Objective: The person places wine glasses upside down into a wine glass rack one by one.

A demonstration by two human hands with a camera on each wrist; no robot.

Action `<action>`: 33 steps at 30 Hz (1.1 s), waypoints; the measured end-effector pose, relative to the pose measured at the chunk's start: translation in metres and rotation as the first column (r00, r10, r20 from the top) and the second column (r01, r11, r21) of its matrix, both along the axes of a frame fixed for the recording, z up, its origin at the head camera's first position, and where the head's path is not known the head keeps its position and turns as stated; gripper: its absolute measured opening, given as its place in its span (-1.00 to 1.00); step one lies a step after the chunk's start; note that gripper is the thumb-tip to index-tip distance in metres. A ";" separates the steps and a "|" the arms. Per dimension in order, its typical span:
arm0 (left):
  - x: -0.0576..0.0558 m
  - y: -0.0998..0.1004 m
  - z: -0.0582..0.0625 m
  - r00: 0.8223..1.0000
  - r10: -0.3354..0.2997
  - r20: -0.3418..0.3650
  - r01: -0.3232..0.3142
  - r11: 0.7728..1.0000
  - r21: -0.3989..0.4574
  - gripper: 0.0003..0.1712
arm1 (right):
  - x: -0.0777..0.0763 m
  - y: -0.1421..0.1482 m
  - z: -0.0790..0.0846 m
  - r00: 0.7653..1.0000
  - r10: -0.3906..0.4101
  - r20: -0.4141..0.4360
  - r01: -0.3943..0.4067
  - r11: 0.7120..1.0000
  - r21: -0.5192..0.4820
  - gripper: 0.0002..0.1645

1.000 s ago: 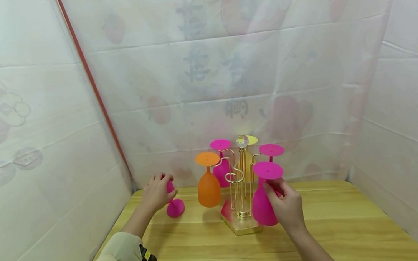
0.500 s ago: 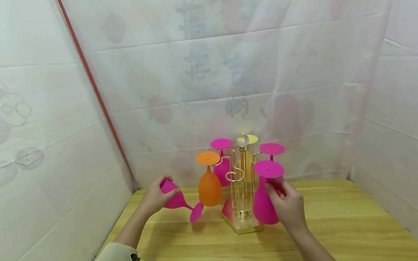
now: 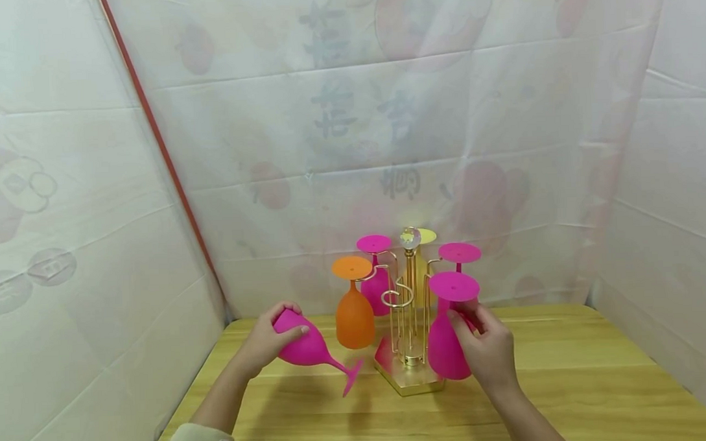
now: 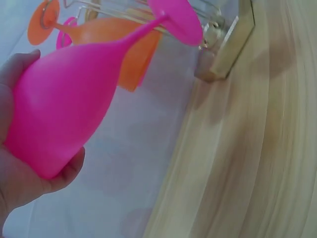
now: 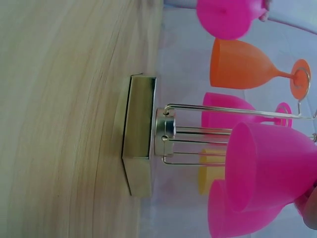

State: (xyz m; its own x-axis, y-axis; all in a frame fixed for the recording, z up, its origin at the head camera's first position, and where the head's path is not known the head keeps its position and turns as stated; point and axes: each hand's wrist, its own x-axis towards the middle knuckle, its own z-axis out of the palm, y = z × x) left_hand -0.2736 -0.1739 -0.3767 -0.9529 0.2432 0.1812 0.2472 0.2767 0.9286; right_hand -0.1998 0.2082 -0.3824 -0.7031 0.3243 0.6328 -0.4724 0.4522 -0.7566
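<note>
My left hand (image 3: 266, 345) grips a pink goblet (image 3: 305, 342) by its bowl. The goblet is tilted above the table, its foot pointing down and right toward the gold glass rack (image 3: 408, 379). In the left wrist view, the thumb and fingers curl round the pink bowl (image 4: 69, 99). At the rack's front right, my right hand (image 3: 488, 345) pinches a second pink goblet (image 3: 445, 353), upside down, near where bowl meets stem. Its bowl (image 5: 275, 168) partly covers another pink goblet in the right wrist view. That hand's fingertips are partly hidden.
Upside down on the rack hang an orange goblet (image 3: 354, 318), a pink goblet (image 3: 375, 291) behind it, a yellow goblet (image 3: 426, 276) at the back, and a pink one (image 3: 459, 252) at right. A curled wire holder (image 3: 396, 298) faces front. A wooden table (image 3: 569, 381) meets fabric walls.
My left hand has lifted its pink goblet from standing on the table, tipped it over, and carried it right toward the rack. The right hand stays in place on its goblet.
</note>
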 end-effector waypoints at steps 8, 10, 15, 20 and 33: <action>0.011 0.018 -0.003 0.999 -0.026 0.021 0.019 0.954 0.301 -0.54 | 0.000 0.002 0.000 1.000 0.005 -0.024 -0.006 0.999 -0.040 -0.70; 0.015 0.025 -0.003 0.999 -0.034 0.016 0.026 0.924 0.381 -0.58 | 0.001 0.003 -0.001 0.999 -0.002 -0.032 0.000 0.999 -0.051 -0.69; 0.026 0.043 -0.002 0.999 -0.038 0.015 0.024 0.838 0.545 -0.75 | 0.002 0.003 -0.002 0.998 -0.029 -0.060 0.024 0.996 -0.083 -0.69; 0.033 0.054 -0.001 0.997 -0.074 -0.016 0.066 0.756 0.651 -0.84 | 0.005 0.001 0.000 0.994 -0.042 -0.105 0.032 0.994 -0.100 -0.66; 0.045 0.080 -0.005 0.997 -0.068 0.041 0.005 0.561 0.828 -0.86 | 0.012 0.007 -0.004 0.976 -0.167 -0.136 0.149 0.980 -0.136 -0.67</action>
State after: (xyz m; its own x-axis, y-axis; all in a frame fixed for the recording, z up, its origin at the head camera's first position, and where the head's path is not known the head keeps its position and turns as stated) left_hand -0.2285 -0.0938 -0.3818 -0.9631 0.0521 0.2641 0.1741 -0.6277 0.7587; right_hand -0.1881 0.2150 -0.3860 -0.5395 0.5060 0.6730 -0.5123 0.4370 -0.7393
